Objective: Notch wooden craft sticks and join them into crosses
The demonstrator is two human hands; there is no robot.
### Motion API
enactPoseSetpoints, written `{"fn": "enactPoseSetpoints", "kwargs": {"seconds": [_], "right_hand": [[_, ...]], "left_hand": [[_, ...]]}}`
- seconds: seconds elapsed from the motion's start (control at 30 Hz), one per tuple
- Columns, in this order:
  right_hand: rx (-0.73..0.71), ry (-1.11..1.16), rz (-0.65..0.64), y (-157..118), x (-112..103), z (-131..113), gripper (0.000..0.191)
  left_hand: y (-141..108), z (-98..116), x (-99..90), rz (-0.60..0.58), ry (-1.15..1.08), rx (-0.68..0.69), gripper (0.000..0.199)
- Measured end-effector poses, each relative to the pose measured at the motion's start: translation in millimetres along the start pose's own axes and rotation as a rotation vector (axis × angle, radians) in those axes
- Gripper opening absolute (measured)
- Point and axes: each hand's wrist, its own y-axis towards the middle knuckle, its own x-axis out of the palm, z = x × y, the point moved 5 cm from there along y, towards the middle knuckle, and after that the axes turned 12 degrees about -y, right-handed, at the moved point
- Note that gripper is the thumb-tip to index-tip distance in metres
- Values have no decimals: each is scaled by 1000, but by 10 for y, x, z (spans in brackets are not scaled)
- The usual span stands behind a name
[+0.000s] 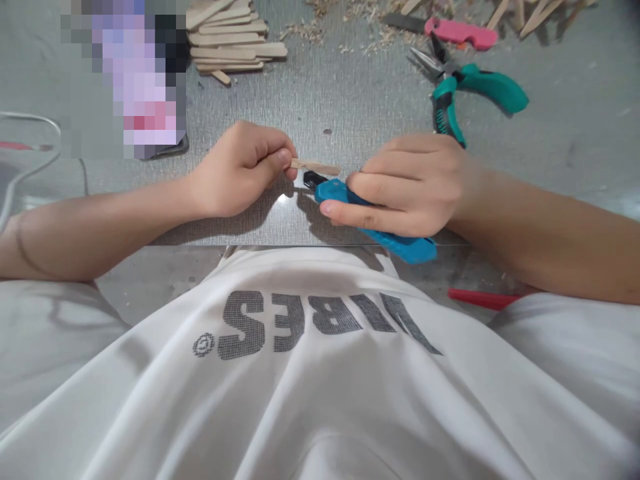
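Where the stick (pixel 327 169) lies between the hands, over the table (pixel 280 100) near its front edge, its wood shows pale and slim, broadening toward the free end. The left hand (pixel 245 170) pinches its other end between thumb and fingers; the right hand (pixel 415 183) is wrapped around a blue tool (pixel 333 191), whose black tip sits just beside the stick, touching or not I cannot tell. Farther out are green pliers (pixel 493 87), a pink knife (pixel 463 33), shavings (pixel 367 43) and a pile of sticks (pixel 230 50).
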Motion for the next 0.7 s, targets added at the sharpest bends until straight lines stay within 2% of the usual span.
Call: {"fn": "enactPoseSetpoints", "kwargs": {"seconds": [0.07,0.23,0.3,0.43,0.6,0.7], "right_hand": [[43,30,-18,-28,2,-10,23],[233,224,-224,-160,42,-23,34],[249,254,-258,-193,64,-30,35],[111,157,-252,-181,134,-42,36],[-112,-111,-68,-15,86,-81,24],[-134,-175,-45,54,66,-107,20]], "left_hand": [[-8,16,4,7,31,-1,31],[-28,24,29,4,99,19,30],[-36,22,44,4,113,-1,27],[-19,6,69,-12,76,-7,29],[44,-86,16,-20,-80,18,37],[44,-112,-6,-39,-179,11,38]]}}
